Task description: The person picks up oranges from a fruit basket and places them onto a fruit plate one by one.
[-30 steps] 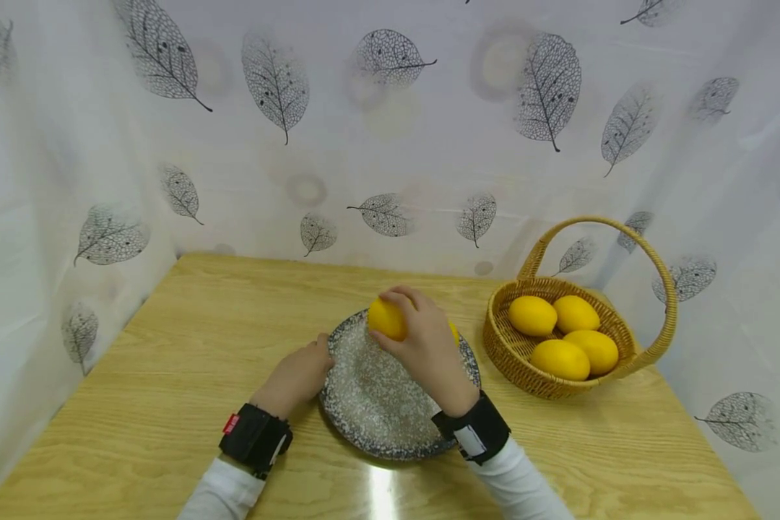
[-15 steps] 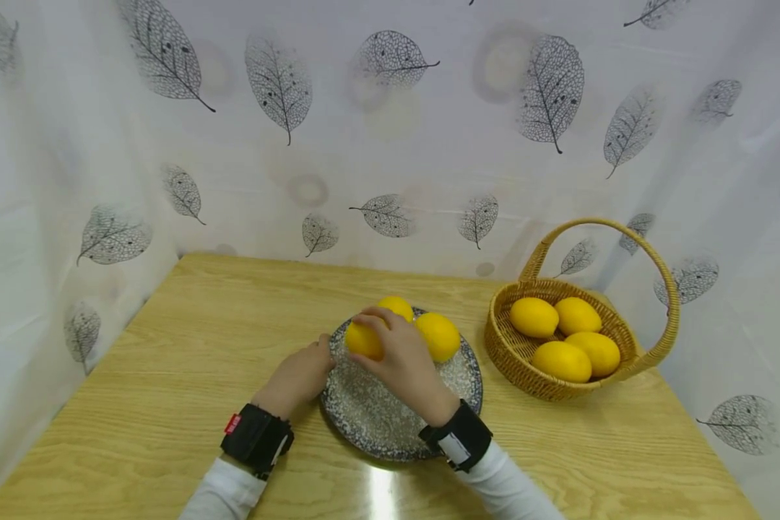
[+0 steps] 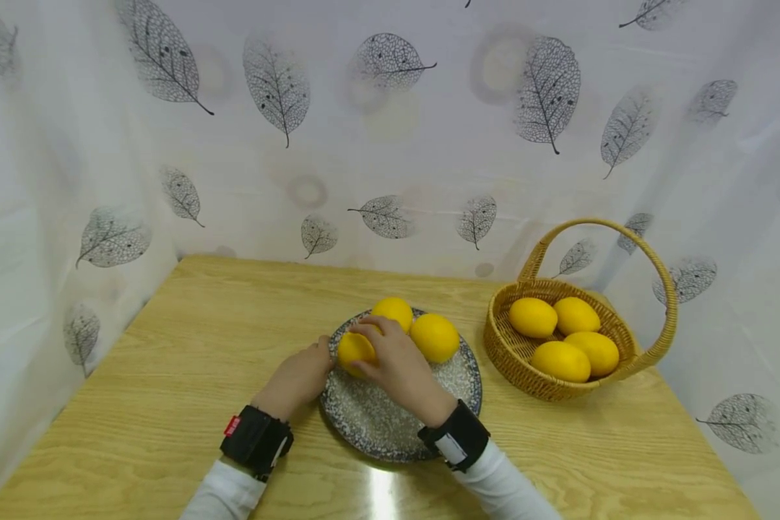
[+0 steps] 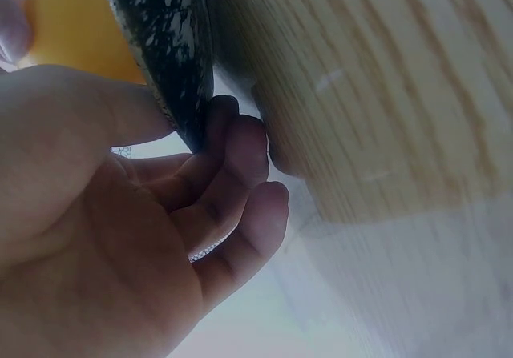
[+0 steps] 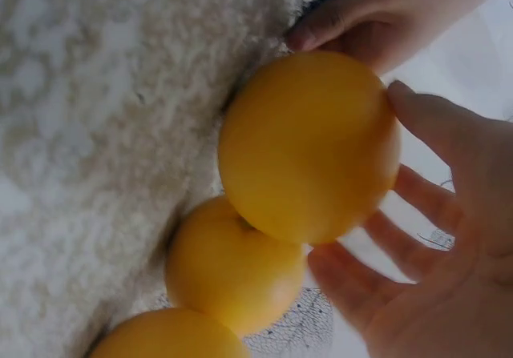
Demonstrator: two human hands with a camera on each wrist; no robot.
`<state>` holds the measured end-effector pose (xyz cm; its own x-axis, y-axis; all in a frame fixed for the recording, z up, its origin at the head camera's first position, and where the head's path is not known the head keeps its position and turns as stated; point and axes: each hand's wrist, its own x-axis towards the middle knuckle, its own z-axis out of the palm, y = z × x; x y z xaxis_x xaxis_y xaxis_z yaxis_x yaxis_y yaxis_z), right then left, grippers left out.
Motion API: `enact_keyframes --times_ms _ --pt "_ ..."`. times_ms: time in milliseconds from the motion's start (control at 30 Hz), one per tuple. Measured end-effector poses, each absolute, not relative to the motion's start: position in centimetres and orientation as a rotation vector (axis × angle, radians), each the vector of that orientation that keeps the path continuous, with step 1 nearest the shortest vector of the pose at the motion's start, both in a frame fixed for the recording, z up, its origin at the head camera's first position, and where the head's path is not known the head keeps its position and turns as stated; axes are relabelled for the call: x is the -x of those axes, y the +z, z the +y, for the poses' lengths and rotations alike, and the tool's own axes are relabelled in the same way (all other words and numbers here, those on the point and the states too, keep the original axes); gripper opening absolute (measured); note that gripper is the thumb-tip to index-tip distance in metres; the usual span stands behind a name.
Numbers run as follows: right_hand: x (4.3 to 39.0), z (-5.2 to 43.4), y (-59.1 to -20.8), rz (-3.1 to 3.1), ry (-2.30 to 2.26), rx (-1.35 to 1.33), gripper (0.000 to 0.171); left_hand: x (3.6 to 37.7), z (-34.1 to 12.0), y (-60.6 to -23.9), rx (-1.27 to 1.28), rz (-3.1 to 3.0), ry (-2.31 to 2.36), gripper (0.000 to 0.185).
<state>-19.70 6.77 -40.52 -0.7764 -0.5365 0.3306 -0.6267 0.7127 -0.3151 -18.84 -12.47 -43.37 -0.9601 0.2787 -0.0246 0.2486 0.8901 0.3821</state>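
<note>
A round speckled grey plate (image 3: pixel 390 433) with a dark rim lies on the table. At its left edge my left hand (image 3: pixel 297 377) pinches the rim, thumb on top and fingers underneath, as the left wrist view shows. My right hand (image 3: pixel 403 372) holds a yellow lemon (image 3: pixel 353 352) at the plate's left side, with thumb and fingertips spread around it. In the right wrist view this lemon (image 5: pixel 309 146) sits right at the plate's surface, beside a second one. Two more lemons, one at the back (image 3: pixel 393 312) and one on the right (image 3: pixel 435 338), rest on the plate.
A wicker basket (image 3: pixel 516 368) with a tall arched handle stands right of the plate, holding several lemons (image 3: pixel 561 360). The wooden table (image 3: pixel 188 361) ends at a pale curtain (image 3: pixel 390 159) printed with leaves.
My right hand has carried its lemon left and toward me, down onto the plate's left side, uncovering the two other lemons. The left hand stays on the rim.
</note>
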Motion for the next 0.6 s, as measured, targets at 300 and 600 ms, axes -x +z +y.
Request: enact_keyframes --times_ms 300,600 --pt "19.05 7.06 -39.52 -2.842 0.583 -0.782 0.057 18.56 -12.51 -43.26 -0.467 3.021 0.559 0.041" --pt "19.29 7.12 -39.95 -2.829 0.723 -0.833 0.051 18.66 -12.41 -43.07 -0.399 2.975 0.559 0.043"
